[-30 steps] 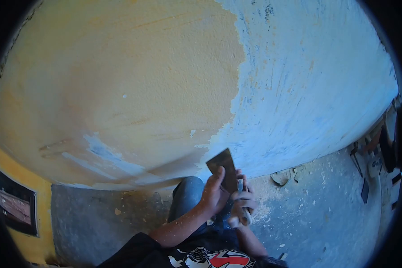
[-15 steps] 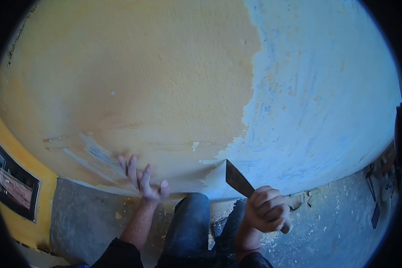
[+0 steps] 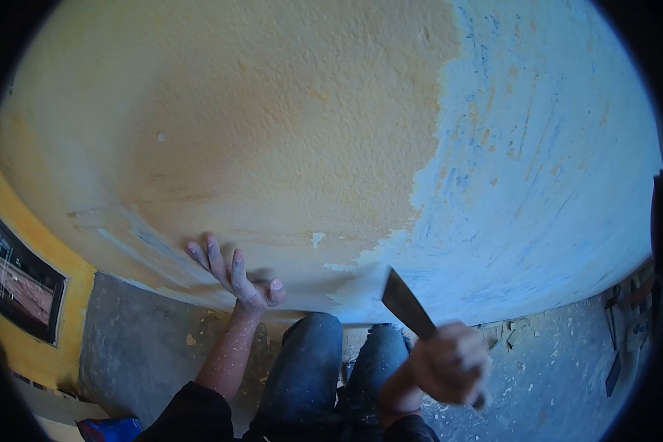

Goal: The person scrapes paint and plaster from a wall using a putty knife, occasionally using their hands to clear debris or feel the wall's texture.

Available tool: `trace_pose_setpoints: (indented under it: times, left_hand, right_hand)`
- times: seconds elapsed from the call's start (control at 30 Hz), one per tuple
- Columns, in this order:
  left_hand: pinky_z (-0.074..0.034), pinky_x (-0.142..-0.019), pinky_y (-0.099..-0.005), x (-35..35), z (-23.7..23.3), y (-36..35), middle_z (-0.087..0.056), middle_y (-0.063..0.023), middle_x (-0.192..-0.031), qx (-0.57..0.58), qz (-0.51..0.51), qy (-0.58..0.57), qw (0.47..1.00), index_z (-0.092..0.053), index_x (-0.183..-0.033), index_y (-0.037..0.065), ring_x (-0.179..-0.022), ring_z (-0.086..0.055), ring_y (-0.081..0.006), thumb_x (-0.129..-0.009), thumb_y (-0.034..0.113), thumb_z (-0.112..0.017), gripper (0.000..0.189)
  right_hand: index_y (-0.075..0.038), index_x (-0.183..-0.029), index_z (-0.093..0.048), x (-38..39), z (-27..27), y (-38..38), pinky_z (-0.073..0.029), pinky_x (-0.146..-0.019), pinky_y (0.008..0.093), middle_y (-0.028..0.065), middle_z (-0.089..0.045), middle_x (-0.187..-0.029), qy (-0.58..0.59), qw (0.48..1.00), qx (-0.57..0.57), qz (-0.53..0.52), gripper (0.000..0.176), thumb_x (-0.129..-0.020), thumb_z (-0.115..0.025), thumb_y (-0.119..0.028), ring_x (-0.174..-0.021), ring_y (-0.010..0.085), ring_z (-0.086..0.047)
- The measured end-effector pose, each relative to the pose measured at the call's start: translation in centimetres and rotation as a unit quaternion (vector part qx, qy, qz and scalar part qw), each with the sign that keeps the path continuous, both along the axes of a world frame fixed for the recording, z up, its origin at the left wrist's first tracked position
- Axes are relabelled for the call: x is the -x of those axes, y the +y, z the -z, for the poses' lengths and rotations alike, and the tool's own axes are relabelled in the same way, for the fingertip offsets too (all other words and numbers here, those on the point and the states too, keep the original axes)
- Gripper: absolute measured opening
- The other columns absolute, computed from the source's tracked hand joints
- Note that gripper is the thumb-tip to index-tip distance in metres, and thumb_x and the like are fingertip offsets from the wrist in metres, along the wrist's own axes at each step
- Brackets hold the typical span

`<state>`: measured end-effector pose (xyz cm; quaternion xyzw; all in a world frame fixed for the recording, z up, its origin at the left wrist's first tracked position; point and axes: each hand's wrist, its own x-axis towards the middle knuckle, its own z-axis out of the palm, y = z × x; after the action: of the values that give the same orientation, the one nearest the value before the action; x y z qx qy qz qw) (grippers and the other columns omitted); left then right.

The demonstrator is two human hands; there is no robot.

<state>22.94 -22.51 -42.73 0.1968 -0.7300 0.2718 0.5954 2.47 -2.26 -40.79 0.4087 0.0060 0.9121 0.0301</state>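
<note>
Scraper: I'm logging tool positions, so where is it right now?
Head view, lower right of centre: the scraper is in the right hand, blade tip at the wall where yellow paint meets blue.

Person's in a black top, with the left sleeve (image 3: 191,412) and right sleeve (image 3: 414,431) both stopping around the elbow, so the forearms are bare. Blue denim jeans (image 3: 309,368), pretty faded and speckled all over with pale dust. Left grip (image 3: 239,276) is bare, with whitish powder on the fingers. Right grip (image 3: 453,365) is bare too, but it's too blurred for any detail.
</note>
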Motion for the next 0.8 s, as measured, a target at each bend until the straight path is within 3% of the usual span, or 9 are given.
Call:
trace_pose_setpoints:
  times: [0.1, 0.17, 0.3, 0.33, 0.47, 0.6, 0.63, 0.7, 0.8]
  left_hand:
    - [-0.007, -0.112, -0.0684, 0.2, -0.2, 0.2, -0.023, -0.0287, -0.153, 0.003, -0.023, -0.005, 1.000, -0.031, -0.147, 0.008, -0.145, -0.009, -0.0491, -0.094, 0.052, -0.040, 0.070]
    - [-0.007, -0.112, -0.0684, 0.1, -0.3, 0.1, -0.023, -0.0287, -0.153, 0.006, -0.027, -0.007, 1.000, -0.031, -0.147, 0.008, -0.145, -0.009, -0.0492, -0.094, 0.052, -0.040, 0.070]
    - [-0.008, -0.112, -0.0685, 0.3, -0.2, 0.2, -0.023, -0.0283, -0.153, 0.004, -0.029, -0.002, 1.000, -0.031, -0.147, 0.008, -0.145, -0.010, -0.0493, -0.095, 0.053, -0.039, 0.069]
    - [-0.008, -0.112, -0.0685, 0.3, -0.2, 0.0, -0.023, -0.0283, -0.153, 0.006, -0.030, -0.002, 1.000, -0.031, -0.147, 0.008, -0.145, -0.010, -0.0493, -0.095, 0.053, -0.039, 0.069]
    - [-0.008, -0.112, -0.0684, 0.0, -0.1, 0.4, -0.023, -0.0277, -0.154, -0.002, -0.031, -0.010, 0.999, -0.032, -0.146, 0.008, -0.145, -0.010, -0.0492, -0.094, 0.053, -0.039, 0.069]
    - [-0.009, -0.112, -0.0686, 0.1, -0.2, 0.0, -0.024, -0.0278, -0.153, 0.003, -0.038, -0.010, 0.999, -0.032, -0.146, 0.008, -0.145, -0.011, -0.0492, -0.094, 0.053, -0.039, 0.069]
    - [-0.009, -0.112, -0.0686, 0.1, -0.1, 0.2, -0.024, -0.0278, -0.153, 0.000, -0.039, -0.010, 0.999, -0.032, -0.146, 0.008, -0.145, -0.011, -0.0492, -0.094, 0.053, -0.039, 0.069]
    - [-0.009, -0.112, -0.0687, 0.3, -0.1, 0.4, -0.024, -0.0276, -0.153, -0.005, -0.034, -0.005, 0.999, -0.033, -0.146, 0.008, -0.145, -0.011, -0.0492, -0.094, 0.053, -0.039, 0.069]
    - [-0.010, -0.112, -0.0685, 0.2, -0.2, 0.3, -0.025, -0.0273, -0.153, -0.004, -0.035, -0.009, 0.999, -0.034, -0.145, 0.007, -0.145, -0.012, -0.0488, -0.094, 0.053, -0.039, 0.069]
  right_hand:
    - [-0.015, -0.050, -0.032, 0.1, 0.1, -1.4, -0.031, -0.035, 0.0260, -0.0025, -0.033, -0.038, 0.022, 0.998, -0.047, -0.031, 0.048, -0.088, -0.058, -0.025, -0.031, 0.0093, -0.030]
    - [-0.015, -0.049, -0.029, -0.5, 0.0, -0.3, -0.030, -0.035, 0.0256, -0.0025, -0.031, -0.037, -0.066, 0.998, -0.008, 0.009, 0.049, -0.087, -0.058, -0.024, -0.031, 0.0094, -0.029]
    - [-0.015, -0.050, -0.025, -1.4, -0.6, -1.8, -0.029, -0.037, 0.0258, -0.0014, -0.026, -0.039, 0.005, 0.995, -0.085, -0.058, 0.052, -0.086, -0.061, -0.025, -0.032, 0.0124, -0.028]
    - [-0.014, -0.048, -0.029, -2.7, -0.3, -1.5, -0.031, -0.037, 0.0261, -0.0005, -0.029, -0.037, -0.185, 0.981, -0.026, 0.043, 0.050, -0.083, -0.063, -0.023, -0.031, 0.0128, -0.031]
    - [-0.014, -0.054, -0.033, -0.1, 0.0, -1.6, -0.036, -0.043, 0.0271, -0.0011, -0.033, -0.047, 0.044, 0.994, -0.081, -0.054, 0.043, -0.084, -0.062, -0.025, -0.038, 0.0127, -0.036]
    - [-0.017, -0.050, -0.030, -1.5, -0.5, -0.7, -0.025, -0.034, 0.0249, -0.0051, -0.028, -0.037, -0.162, 0.986, 0.027, 0.021, 0.041, -0.081, -0.057, -0.018, -0.031, 0.0071, -0.029]
    - [-0.017, -0.050, -0.030, -1.4, -0.4, -1.6, -0.025, -0.034, 0.0249, -0.0051, -0.028, -0.037, -0.163, 0.986, 0.024, 0.020, 0.041, -0.081, -0.057, -0.018, -0.031, 0.0071, -0.029]
    - [-0.016, -0.052, -0.032, -1.4, 0.6, -3.2, -0.023, -0.034, 0.0248, -0.0056, -0.027, -0.039, 0.022, 0.990, -0.109, -0.083, 0.040, -0.082, -0.058, -0.019, -0.032, 0.0070, -0.026]
    - [-0.016, -0.051, -0.033, -2.2, 0.1, -1.2, -0.023, -0.037, 0.0233, -0.0062, -0.027, -0.039, -0.030, 0.998, -0.051, -0.033, 0.040, -0.081, -0.060, -0.019, -0.032, 0.0080, -0.025]
